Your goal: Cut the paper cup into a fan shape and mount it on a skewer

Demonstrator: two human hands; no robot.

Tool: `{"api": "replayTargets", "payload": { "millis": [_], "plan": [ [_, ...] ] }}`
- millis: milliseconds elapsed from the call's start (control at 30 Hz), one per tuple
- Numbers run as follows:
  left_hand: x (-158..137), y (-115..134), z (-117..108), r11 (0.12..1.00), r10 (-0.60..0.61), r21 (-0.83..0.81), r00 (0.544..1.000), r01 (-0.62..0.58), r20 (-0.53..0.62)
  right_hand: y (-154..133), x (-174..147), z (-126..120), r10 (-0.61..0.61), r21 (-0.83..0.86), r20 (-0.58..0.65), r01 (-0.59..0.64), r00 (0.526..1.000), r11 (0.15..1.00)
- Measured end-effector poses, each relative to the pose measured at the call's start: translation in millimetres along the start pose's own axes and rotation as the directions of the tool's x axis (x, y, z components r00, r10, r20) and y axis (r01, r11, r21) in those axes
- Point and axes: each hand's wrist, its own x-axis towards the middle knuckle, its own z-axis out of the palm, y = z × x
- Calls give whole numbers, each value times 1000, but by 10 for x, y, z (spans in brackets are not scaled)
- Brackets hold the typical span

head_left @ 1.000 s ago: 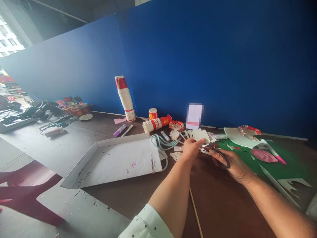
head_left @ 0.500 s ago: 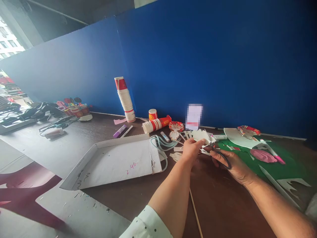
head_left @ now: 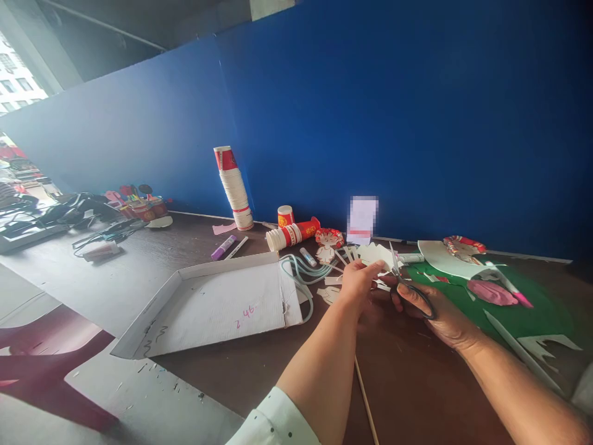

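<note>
My left hand pinches a cut piece of white paper cup with a scalloped edge and narrow strips fanning out to its left. In my right hand is a pair of scissors with dark handles, my fingers through the loops. Its blades point up and away, just right of the white piece, and look parted. White paper scraps lie on the table beside my left hand. Behind it rests a red and white cut-paper figure.
An open cardboard box lid lies to the left, with a pale cable at its right end. Paper cups stand in a tall stack; others lie sideways. A green mat at right carries a pink marker. A wooden stick lies in front.
My right hand has shifted slightly right and down with the scissors, whose blades now stand farther from the white piece and more parted. My left hand has hardly moved.
</note>
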Motion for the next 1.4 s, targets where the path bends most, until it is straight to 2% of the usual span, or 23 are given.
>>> {"api": "replayTargets", "payload": {
  "millis": [267, 500, 833, 1033, 1400],
  "plan": [
    [4, -30, -17, 1000, -27, -8, 1000, 27, 15, -31, -3, 19, 8, 8, -25, -8, 1000, 1000],
    [-50, 12, 9, 1000, 2, 26, 999, -4, 43, -4, 15, 8, 5, -60, -72, -9, 997, 998],
    [-117, 66, 59, 1000, -1, 7, 1000, 1, 20, -101, 11, 62, -35, -182, -178, 2, 983, 983],
    [-134, 38, 54, 998, -54, 20, 998, 54, 16, -168, -26, 106, -50, -210, -193, 8, 980, 978],
    [-110, 19, 59, 998, -65, 16, 998, 65, 13, -158, -15, 93, -92, -237, -189, 45, 978, 970]
  ]
}}
